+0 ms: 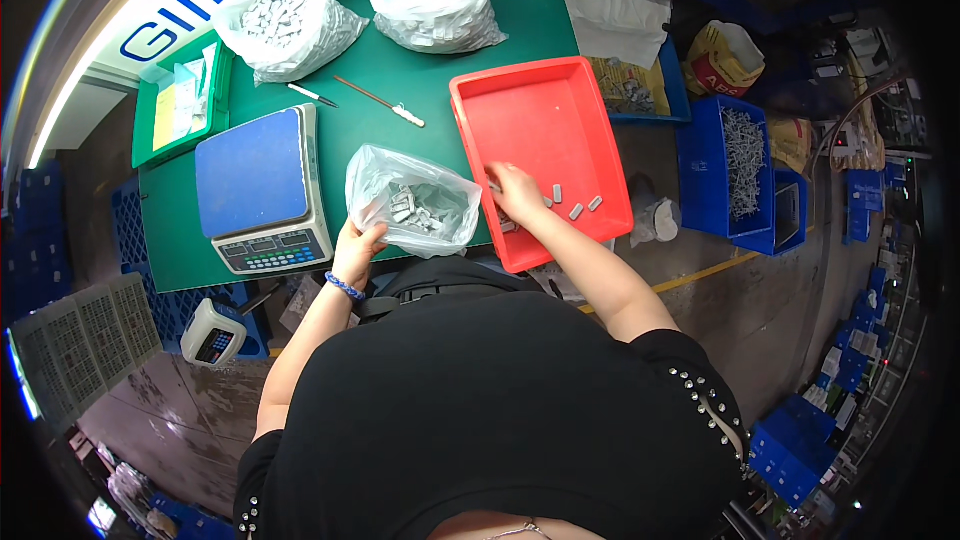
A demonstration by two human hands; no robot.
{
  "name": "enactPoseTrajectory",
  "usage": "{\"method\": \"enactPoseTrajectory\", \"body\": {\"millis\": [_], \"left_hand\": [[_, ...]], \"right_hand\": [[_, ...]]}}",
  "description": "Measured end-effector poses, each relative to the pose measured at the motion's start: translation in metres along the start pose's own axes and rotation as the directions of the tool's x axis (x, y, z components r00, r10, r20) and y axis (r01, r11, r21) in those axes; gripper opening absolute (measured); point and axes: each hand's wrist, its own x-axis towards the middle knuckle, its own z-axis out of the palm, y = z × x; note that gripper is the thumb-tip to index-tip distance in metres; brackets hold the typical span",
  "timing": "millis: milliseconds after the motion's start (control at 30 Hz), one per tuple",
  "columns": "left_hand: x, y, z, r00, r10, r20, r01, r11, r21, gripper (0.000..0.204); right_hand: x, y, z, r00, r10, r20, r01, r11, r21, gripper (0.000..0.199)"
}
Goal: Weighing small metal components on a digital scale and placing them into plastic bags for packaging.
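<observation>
Green-topped worktable, bare concrete floor with a yellow line, stacked blue crates at right, bright strip light upper left

Green table mat: carries every item listed below.
Blue-topped weighing scale: at 9 o'clock on the mat.
Clear plastic bag of small grey parts: centre, just right of the scale; left hand on its near edge at 7 o'clock.
Red plastic tray: at 3 o'clock, touching the bag; loose grey parts inside; right hand inside, near corner.
Two large clear bags of grey parts: at 12 o'clock, side by side.
Green tray: at 10 o'clock, behind the scale.
Blue crate of metal pieces: off the table, right of the red tray.
</observation>
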Motion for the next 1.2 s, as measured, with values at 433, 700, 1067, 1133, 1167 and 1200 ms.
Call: {"method": "enactPoseTrajectory", "body": {"millis": [433,700,1067,1133,1167,1200], "left_hand": [[-0.003,0.003,0.001,0.999,0.041,-0.008,-0.041,0.999,-0.027,0.045],[-0.003,0.007,0.003,1.000,0.011,0.010,-0.011,1.000,-0.006,0.046],[0.002,-0.001,-0.003,1.000,-0.003,0.011,0.003,1.000,0.006,0.047],[0.002,-0.001,-0.003,1.000,-0.003,0.009,0.003,1.000,0.016,0.047],[0.003,-0.001,-0.002,1.000,-0.003,0.011,0.003,1.000,0.013,0.048],[0.003,0.000,-0.002,1.000,0.006,0.012,-0.006,1.000,0.009,0.048]], "right_hand": [[0.012,-0.010,-0.011,0.849,0.517,0.113,-0.438,0.568,0.697,0.016],[0.017,-0.126,-0.039,0.915,-0.403,0.002,0.393,0.894,0.215,0.035],[-0.011,0.013,-0.045,0.991,-0.133,-0.021,0.125,0.964,-0.233,0.017],[-0.015,0.026,-0.039,0.991,-0.135,0.016,0.134,0.942,-0.307,0.017],[-0.016,0.028,-0.038,0.992,-0.124,0.019,0.123,0.938,-0.325,0.018],[-0.016,0.029,-0.036,0.993,-0.114,0.006,0.109,0.931,-0.349,0.018]]}}
